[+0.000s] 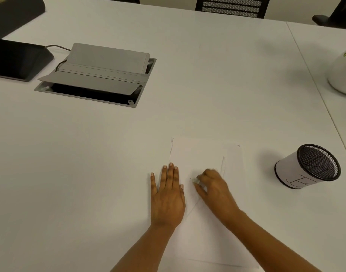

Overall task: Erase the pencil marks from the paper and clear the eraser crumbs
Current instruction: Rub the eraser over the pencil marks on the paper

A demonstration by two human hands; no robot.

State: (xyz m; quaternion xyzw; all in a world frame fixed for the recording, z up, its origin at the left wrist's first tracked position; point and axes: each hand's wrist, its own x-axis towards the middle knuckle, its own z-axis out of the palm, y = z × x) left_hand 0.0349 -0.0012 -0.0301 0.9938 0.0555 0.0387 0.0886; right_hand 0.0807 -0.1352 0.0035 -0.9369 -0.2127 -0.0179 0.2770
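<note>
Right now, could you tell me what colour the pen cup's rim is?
Black, above a white wrap on the pen cup; clearest in the head view.

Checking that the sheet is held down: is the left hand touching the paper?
Touching. The head view shows the left hand lying flat across the paper's left edge, no gap under its fingers, while the right hand holds an eraser.

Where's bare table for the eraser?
Bare table left of the left hand, up to the cable box; a narrower strip between paper and mesh cup. Crowded at the paper: both hands, right hand gripping the eraser.
</note>
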